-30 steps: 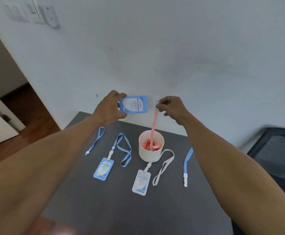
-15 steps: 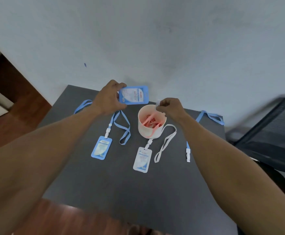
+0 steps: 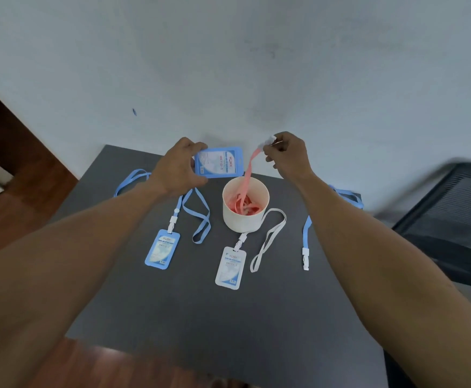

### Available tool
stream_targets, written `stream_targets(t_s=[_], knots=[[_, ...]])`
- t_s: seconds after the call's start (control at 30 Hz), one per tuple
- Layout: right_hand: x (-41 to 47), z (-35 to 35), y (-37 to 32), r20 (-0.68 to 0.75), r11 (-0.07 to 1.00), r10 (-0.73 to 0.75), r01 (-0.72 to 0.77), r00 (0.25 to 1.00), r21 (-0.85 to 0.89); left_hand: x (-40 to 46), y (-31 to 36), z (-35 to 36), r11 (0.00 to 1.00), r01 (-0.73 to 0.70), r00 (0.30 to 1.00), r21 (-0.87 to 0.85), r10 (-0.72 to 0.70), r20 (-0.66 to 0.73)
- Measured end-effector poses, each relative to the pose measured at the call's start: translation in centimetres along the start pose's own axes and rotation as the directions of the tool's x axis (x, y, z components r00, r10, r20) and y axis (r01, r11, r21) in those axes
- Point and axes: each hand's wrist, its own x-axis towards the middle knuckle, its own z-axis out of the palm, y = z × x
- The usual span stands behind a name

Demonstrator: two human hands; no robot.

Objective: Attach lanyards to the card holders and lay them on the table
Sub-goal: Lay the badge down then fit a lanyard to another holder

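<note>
Two hands up over the far edge of the table (image 3: 172,317), well apart from each other. Your left hand (image 3: 177,169) is clamped on a blue holder (image 3: 219,162), held sideways in the air just above the far edge. Your right hand (image 3: 287,156) pinches the white clip (image 3: 268,141) of a pink lanyard (image 3: 247,175), and the strap hangs down slack into the white cup (image 3: 245,217), where more pink strap is bundled up.

Cup sits near the far edge, about mid-table. Right in front of it lies a white holder (image 3: 231,267) with its white lanyard (image 3: 270,236) looping off to the right, touching the cup's base. Left of that, a second blue holder (image 3: 162,249) lies flat with its blue lanyard (image 3: 198,217) already clipped on, running up under your left wrist. A loose blue lanyard (image 3: 306,236) lies toward the right edge, clip end pointing at you, its far end disappearing behind your right arm. Another blue loop (image 3: 129,180) pokes out near the far-left corner.

Near half of the table is bare, so plenty of room toward the near edge. A black chair (image 3: 452,219) stands close off the right edge.
</note>
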Motion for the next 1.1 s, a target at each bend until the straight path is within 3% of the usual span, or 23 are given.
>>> stream_targets(t_s=[0.1, 0.33, 0.67, 0.93, 1.1], knots=[[-0.2, -0.2, 0.2, 0.021, 0.999, 0.017, -0.016, 1.000, -0.042, 0.3, 0.3, -0.5, 1.000, -0.005, 1.000, -0.007, 0.005, -0.007], [-2.7, 1.5, 3.9, 0.258, 0.953, 0.210, -0.139, 0.943, -0.270, 0.1, 0.2, 0.3, 1.000, -0.013, 1.000, -0.010, 0.013, 0.009], [-3.9, -0.1, 4.4, 0.145, 0.954, 0.275, -0.250, 0.951, -0.168, -0.1, 0.6, 1.6, 1.000, -0.030, 0.998, -0.008, 0.030, 0.046], [-6.4, -5.1, 8.2, 0.087, 0.922, 0.337, -0.310, 0.938, -0.232, 0.1, 3.8, 4.8, 0.996, -0.075, 0.993, -0.042, 0.079, 0.088], [-8.3, -7.3, 11.5, 0.138, 0.890, 0.361, -0.296, 0.922, -0.348, -0.1, 4.9, 6.8, 0.995, -0.078, 0.989, -0.059, 0.085, 0.117]])
